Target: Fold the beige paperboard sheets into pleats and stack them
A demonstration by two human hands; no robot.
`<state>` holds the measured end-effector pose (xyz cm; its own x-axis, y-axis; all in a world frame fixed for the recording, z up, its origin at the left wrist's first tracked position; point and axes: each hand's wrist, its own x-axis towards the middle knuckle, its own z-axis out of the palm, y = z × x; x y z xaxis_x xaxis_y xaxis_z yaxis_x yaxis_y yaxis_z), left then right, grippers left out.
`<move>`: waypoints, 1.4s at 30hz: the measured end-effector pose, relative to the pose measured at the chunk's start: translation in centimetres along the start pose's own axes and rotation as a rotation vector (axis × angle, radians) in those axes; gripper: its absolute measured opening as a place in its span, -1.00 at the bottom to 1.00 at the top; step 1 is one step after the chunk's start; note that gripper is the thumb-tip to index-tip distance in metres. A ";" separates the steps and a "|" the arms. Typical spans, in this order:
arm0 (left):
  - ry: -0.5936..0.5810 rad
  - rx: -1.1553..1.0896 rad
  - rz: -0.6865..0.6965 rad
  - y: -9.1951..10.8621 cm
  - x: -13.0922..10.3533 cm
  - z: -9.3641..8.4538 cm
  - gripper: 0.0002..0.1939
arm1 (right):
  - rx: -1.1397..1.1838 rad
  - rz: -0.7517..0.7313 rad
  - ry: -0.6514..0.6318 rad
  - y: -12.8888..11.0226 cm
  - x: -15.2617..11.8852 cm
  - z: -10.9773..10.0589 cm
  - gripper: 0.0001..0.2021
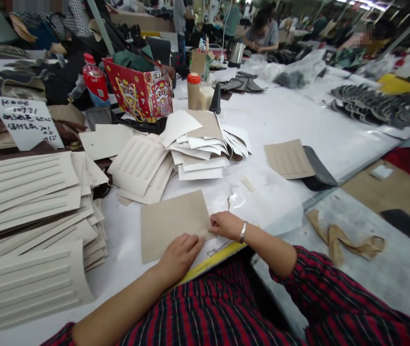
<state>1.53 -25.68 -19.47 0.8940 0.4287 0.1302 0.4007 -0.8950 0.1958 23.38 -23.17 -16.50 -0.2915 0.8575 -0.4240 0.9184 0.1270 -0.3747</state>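
Observation:
A plain beige leather-like panel (172,221) lies flat on the white table in front of me. My left hand (183,252) rests on its near edge, fingers stretched out flat and pressing down. At the panel's right edge is my right hand (225,225), its fingers curled closed and a bracelet at the wrist. Whatever those fingers may hold is hidden. Just beyond the panel are ribbed beige pieces (140,161) and a stack of white-backed pieces (201,166).
A large pile of ribbed beige panels (24,197) fills the left side. Behind stand a red patterned box (140,91), a red-capped bottle (94,79) and an orange-lidded jar (193,93). To the right lie a ribbed piece (289,158) and a tan strip (338,240). Other people work farther back.

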 end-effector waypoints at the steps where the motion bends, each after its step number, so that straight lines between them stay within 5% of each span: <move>1: -0.035 -0.014 0.003 0.0 0.4 0.2 -0.64 | 0.003 -0.005 0.000 0.1 0.0 0.0 -0.84; 9: -0.087 -0.092 -0.019 0.5 1.9 0.8 -0.67 | 0.038 -0.019 -0.057 0.6 0.5 -0.7 -0.82; 15: -0.148 -0.084 -0.043 0.9 3.2 0.8 -0.65 | 0.363 -0.003 -0.359 1.8 3.8 -3.6 -0.74; 21: -0.155 -0.079 -0.031 0.5 3.1 0.8 -0.66 | 0.311 -0.048 -0.328 3.2 6.9 -4.7 -0.78; 30: -0.189 -0.189 -0.137 0.4 5.0 0.4 -0.76 | 0.049 -0.202 -0.120 2.9 6.4 -3.6 -0.82; 35: -0.104 -0.171 -0.325 -0.2 6.0 0.7 -0.78 | 0.063 -0.217 -0.204 2.9 8.0 -5.1 -0.70; 42: -0.241 -0.134 -0.327 -0.6 6.9 0.2 -0.84 | 0.029 -0.152 -0.184 3.2 10.4 -6.4 -0.77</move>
<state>7.48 -22.24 -18.86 0.7519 0.6320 -0.1876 0.6554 -0.6861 0.3157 25.03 -10.63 -16.86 -0.4726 0.7237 -0.5029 0.8526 0.2312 -0.4686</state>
